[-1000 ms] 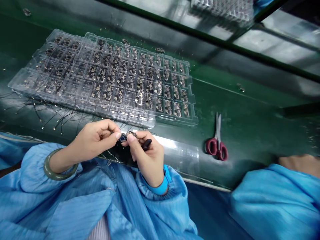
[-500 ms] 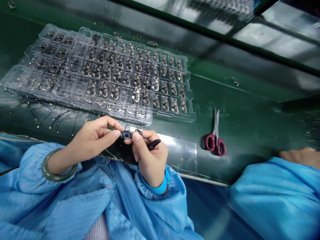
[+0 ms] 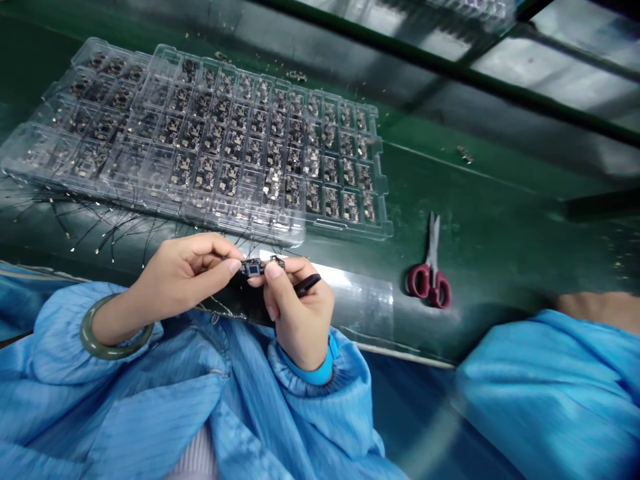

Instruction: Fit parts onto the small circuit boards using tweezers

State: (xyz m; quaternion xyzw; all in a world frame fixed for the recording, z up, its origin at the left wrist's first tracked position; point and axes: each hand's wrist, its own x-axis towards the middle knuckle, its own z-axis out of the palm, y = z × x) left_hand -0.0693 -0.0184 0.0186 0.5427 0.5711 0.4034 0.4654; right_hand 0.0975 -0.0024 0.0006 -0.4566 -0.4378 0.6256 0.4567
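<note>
Dark green bench carries the lot. Clear blister trays w/ small circuit boards lie at 10–11 o'clock, thin black wires strewn just below them at 9. Red-handled scissors lie at 3 o'clock, shut, well apart from trays; clear plastic strip near front edge, center.
</note>
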